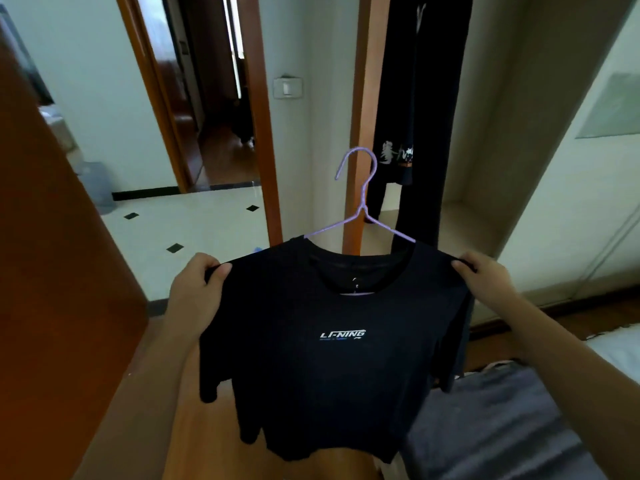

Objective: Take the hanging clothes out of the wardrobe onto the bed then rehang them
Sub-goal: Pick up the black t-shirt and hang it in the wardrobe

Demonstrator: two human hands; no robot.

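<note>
Black T-shirt (332, 358) with small white chest lettering hangs on a lilac wire hanger (362, 209), left hand (199, 289) and right hand (488, 275) pinching its shoulders.

Matt black cloth T-shirt (332, 358) on a thin lilac coated hanger (360, 216); glossy wooden door frame (266, 133); shiny tiled floor (194, 233).

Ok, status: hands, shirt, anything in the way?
Left hand, right hand each grip a shoulder of black T-shirt. Purple wire hanger inside, hook free. Dark garments hang ahead.
</note>
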